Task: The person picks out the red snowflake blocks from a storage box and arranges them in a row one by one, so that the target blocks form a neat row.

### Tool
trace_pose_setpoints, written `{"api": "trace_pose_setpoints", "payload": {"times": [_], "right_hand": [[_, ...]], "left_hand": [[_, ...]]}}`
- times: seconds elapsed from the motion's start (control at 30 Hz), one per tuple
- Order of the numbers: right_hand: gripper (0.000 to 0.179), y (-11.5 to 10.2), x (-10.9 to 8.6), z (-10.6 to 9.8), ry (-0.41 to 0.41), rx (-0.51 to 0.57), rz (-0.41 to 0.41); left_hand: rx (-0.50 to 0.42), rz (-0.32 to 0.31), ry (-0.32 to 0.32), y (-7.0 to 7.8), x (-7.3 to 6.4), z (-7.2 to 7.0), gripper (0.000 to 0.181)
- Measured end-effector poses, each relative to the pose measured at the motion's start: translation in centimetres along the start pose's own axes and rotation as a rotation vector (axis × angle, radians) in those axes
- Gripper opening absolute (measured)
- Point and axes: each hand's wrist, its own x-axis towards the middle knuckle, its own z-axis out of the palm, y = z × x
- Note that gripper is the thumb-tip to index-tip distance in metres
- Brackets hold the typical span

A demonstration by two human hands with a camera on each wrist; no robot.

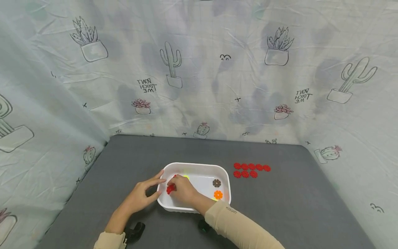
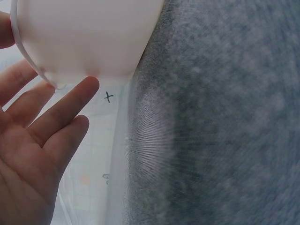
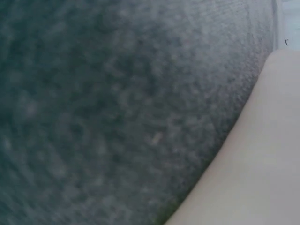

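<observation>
A white plastic tray [image 1: 199, 166] stands on the grey table. My left hand [image 1: 141, 193] rests at its left end, and in the left wrist view the fairly straight fingers of this hand [image 2: 37, 136] touch the tray's rim and outer wall [image 2: 89, 37]. Inside the tray's left part, my right hand [image 1: 184, 190] pinches a red notched disc [image 1: 169, 189], partly covered by the fingers. A brown disc [image 1: 216, 183] and an orange disc [image 1: 218, 195] lie at the tray's right side. Bits of yellow discs [image 1: 186, 176] show around the right hand. The right wrist view does not show the hand.
Right of the tray, several red notched discs [image 1: 252, 166] lie in two rows on the grey table [image 1: 280, 204]. A black object [image 1: 135, 232] is by the left wrist, and a dark one [image 1: 203, 226] lies near the right forearm. Patterned cloth [image 1: 199, 69] hangs behind the table.
</observation>
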Motion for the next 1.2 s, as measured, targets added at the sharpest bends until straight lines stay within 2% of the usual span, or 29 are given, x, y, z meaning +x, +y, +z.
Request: {"api": "trace_pose_setpoints", "payload": {"times": [0.23, 0.47, 0.6, 0.8, 1.0, 1.2], "right_hand": [[0.027, -0.2, -0.1, -0.6, 0.041, 0.087, 0.066], [0.029, -0.3, -1.0, -1.9, 0.064, 0.372, 0.172], [0.029, 0.0, -1.7, -2.7, 0.069, 0.464, 0.198], [0.031, 1.0, -2.8, -3.9, 0.095, 0.505, 0.226], [0.033, 2.5, -3.8, -5.7, 0.159, 0.561, 0.247], [0.032, 3.8, -5.0, -7.4, 0.235, 0.602, 0.326]], "left_hand": [[-0.010, -0.006, 0.003, 0.0, -0.1, -0.1, 0.038], [0.000, -0.032, -0.017, 0.0, -0.1, -0.1, 0.039], [0.005, -0.041, -0.031, 0.0, 0.0, -0.1, 0.038], [-0.014, -0.074, -0.045, 0.3, -0.1, 0.0, 0.038], [-0.019, -0.073, -0.044, 0.4, 0.0, -0.1, 0.039], [-0.024, -0.086, -0.048, 0.4, 0.0, -0.1, 0.040]]}}
